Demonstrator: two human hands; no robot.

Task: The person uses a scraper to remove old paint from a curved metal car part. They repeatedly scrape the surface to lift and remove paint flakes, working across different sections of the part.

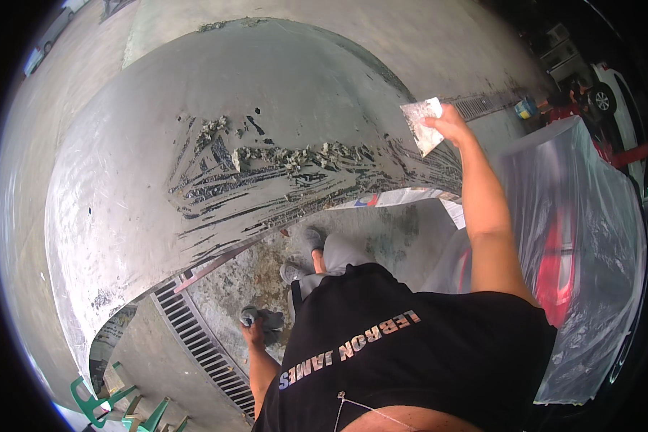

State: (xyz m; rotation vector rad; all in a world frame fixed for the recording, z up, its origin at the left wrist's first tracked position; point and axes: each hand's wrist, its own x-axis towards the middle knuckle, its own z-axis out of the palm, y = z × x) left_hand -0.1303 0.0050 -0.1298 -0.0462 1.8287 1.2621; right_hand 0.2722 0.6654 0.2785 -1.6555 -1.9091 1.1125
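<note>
while the right hand (pixel 450 124) reaches out by the right end of the big grey panel (pixel 216 79), its thumb and fingers are closed on the near end of a flat, pale scraper (pixel 417 124) smeared with grey residue. the scraper's free corner points down toward the panel's right edge; whether it touches the surface cannot be told from this view. the left hand (pixel 253 335) hangs low on the near side of the panel, fingers curled round a grey bundle (pixel 249 315), perhaps a rag or a glove; how tightly they close is too small to tell.

the panel bulges across the space ahead of the two hands. around the middle of its near half lies a ridge of grey crumbs (pixel 331 150), with dark streaks (pixel 201 209) running toward the panel's near edge and right end. by the look of it, the step in hand is scraping a soft coat loose, and only partly done: the panel's far half is mostly smooth grey.

the next move seems to call for laying the scraper low against the panel beside the streaks and pushing evenly, without gouging. a floor grate (pixel 194 335) runs off from the panel's near edge, and a clear plastic sheet (pixel 597 317) hangs right of the panel.
</note>
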